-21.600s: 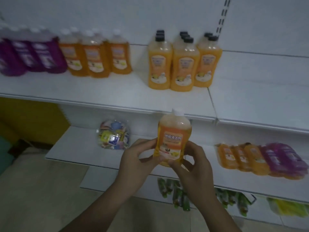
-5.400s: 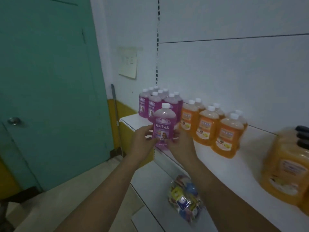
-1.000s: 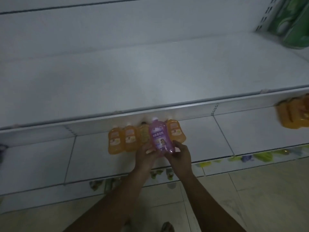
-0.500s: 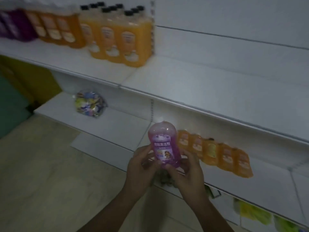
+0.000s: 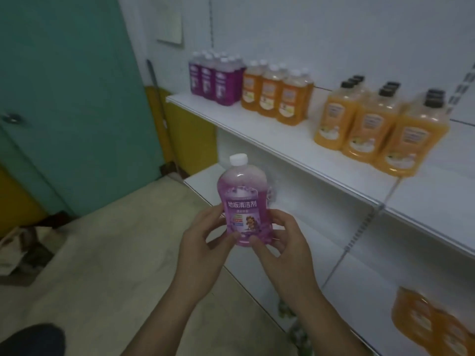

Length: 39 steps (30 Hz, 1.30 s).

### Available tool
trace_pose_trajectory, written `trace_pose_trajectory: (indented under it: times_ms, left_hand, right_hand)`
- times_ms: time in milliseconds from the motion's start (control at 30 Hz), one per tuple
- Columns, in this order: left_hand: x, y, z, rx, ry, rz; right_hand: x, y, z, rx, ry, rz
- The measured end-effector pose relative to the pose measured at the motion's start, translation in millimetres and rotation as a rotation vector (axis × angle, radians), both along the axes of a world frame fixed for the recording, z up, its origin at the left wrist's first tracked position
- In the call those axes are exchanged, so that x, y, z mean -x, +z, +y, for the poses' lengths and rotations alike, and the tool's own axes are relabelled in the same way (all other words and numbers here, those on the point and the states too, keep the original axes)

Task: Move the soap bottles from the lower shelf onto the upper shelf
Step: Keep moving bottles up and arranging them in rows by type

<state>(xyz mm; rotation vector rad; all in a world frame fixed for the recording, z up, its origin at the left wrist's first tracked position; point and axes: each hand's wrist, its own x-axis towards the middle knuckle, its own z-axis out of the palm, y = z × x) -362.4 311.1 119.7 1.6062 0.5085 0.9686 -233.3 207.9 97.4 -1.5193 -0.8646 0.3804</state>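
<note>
head view: both hands are raised in front of the shelving with one purple soap bottle between them. it stands upright, white cap on top, printed label facing the camera. the left hand has its fingers curled round the bottle's left side and its thumb across the lower front. the right hand grips the right side the same way, thumb near the base. the bottle is in the air, clear of both shelves, lower than the upper shelf and out in front of the left end of the lower shelf.

on the upper shelf three groups stand upright. at the far left end is a cluster of purple bottles with white caps. just beside them are orange bottles with white caps. further right, a little apart, are larger orange bottles with black caps.

at the right edge of the lower shelf, orange bottles lie flat (blurred, so the count is unclear).

to the left a teal door with a round handle fills the wall. a thin pole leans in the corner against a yellow wall band. a sheet of paper hangs on the white wall above. the floor is pale, and something dark shows in the bottom left corner.
</note>
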Motion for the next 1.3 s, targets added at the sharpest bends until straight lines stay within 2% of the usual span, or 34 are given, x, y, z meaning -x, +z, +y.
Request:
trace_pose_trajectory:
  times_ms: [200,367,800,1167,1300]
  left_hand:
    - [1.3,12.8,74.1,0.0,0.061,-0.033]
    - [-28.1,21.0,142.3,-0.074,0.125,-0.03]
    - [-88.8,52.0,294.3,-0.108,0.224,-0.016]
    - [-124.3,64.7,499.9,-0.189,0.128,-0.027]
    - [-149.5,65.9,588.0,-0.224,0.065,0.027]
  right_hand:
    - [-2.8,20.3,80.1,-0.037,0.089,-0.033]
    - [-35.1,31.0,152.5,-0.058,0.102,-0.088]
    - [-104.0,68.1,317.5,-0.031,0.163,-0.157]
    - [-129.2,88.0,506.7,-0.059,0.04,-0.265]
    - [-144.9,90.6,580.3,0.001,-0.049,-0.271]
